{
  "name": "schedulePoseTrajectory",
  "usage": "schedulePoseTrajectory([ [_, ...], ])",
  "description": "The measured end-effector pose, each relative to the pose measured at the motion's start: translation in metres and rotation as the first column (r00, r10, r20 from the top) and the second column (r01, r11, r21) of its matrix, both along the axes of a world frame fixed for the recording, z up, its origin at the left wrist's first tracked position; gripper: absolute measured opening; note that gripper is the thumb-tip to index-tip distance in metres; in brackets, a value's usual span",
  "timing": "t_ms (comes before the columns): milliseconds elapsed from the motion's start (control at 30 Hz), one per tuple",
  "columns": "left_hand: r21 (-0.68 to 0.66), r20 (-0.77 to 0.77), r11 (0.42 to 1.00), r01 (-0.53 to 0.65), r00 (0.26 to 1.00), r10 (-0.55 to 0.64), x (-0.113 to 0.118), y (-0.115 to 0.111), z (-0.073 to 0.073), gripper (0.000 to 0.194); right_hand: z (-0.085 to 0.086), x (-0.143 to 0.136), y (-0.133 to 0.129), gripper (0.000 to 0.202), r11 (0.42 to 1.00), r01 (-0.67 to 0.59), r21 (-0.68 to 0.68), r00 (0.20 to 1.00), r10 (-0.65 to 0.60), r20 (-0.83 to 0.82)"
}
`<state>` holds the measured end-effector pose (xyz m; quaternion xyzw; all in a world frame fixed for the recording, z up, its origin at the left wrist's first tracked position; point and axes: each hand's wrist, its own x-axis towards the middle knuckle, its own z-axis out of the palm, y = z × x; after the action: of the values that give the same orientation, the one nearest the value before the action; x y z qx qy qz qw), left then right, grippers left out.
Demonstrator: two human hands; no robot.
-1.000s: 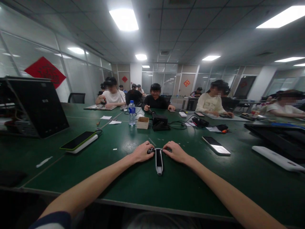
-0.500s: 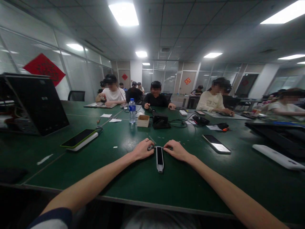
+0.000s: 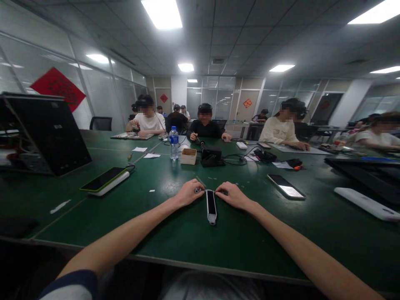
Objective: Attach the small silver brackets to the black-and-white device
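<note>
Both hands point(image 3: 189, 193) point(image 3: 233, 195) well inside table edge point(image 3: 187, 265)

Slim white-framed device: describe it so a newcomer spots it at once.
On the green table, look between the wearer's left hand and right hand. There lies the slim white-framed device, its long black face up and its stubby pale tip pointing toward the wearer. That tip and its much narrower shape set it apart from the phone to its right.
</note>
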<state>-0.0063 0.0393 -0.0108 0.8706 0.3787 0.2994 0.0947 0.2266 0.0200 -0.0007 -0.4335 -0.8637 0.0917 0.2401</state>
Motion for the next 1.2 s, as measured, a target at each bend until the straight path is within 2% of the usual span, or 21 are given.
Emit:
schedulePoseTrajectory([
  [467, 0.023, -0.016, 1.000, -0.015, 1.000, 0.015, 0.000, -0.001, 0.000, 0.017, -0.003, 0.000, 0.001, 0.015, 1.000, -0.006, 0.029, 1.000, 0.006, 0.006],
  [633, 0.008, -0.017, 1.000, 0.005, 1.000, -0.005, 0.002, 0.002, -0.001, 0.012, -0.002, 0.001, 0.002, 0.016, 1.000, -0.010, 0.014, 1.000, 0.010, 0.005],
  [933, -0.018, -0.038, 1.000, -0.006, 0.999, 0.005, 0.002, -0.002, 0.005, 0.013, 0.001, 0.003, 0.001, 0.019, 1.000, -0.017, -0.011, 1.000, 0.017, 0.009],
  [1033, -0.022, -0.052, 1.000, -0.011, 0.999, 0.010, 0.002, -0.003, 0.007, 0.014, 0.008, 0.011, 0.005, 0.022, 1.000, 0.000, -0.004, 1.000, 0.000, 0.019],
  [1200, -0.019, -0.038, 1.000, -0.010, 0.999, 0.009, 0.002, -0.001, 0.005, 0.014, 0.014, 0.047, 0.021, 0.022, 0.979, 0.151, 0.139, 0.986, -0.158, 0.043],
])
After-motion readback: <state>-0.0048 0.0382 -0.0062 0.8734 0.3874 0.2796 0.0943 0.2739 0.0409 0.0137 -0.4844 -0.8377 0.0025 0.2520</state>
